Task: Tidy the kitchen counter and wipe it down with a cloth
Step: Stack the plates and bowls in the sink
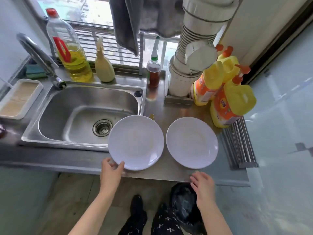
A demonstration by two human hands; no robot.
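Two white plates lie side by side on the steel counter (152,173). The left plate (136,142) overlaps the sink's right rim, and my left hand (111,170) pinches its near-left edge between thumb and fingers. The right plate (191,142) lies flat near the counter's front edge. My right hand (202,183) hovers just below that front edge with fingers relaxed and holds nothing. A grey cloth (128,22) hangs from above the window.
The sink (71,116) and its tap (39,56) fill the left. An oil bottle (71,53), a squeeze bottle (104,67) and a sauce bottle (153,72) line the back. Yellow detergent bottles (227,92) crowd the right beside a white pipe (191,51). A roll-up rack (240,145) hangs off the right edge. A black bin (184,200) stands below.
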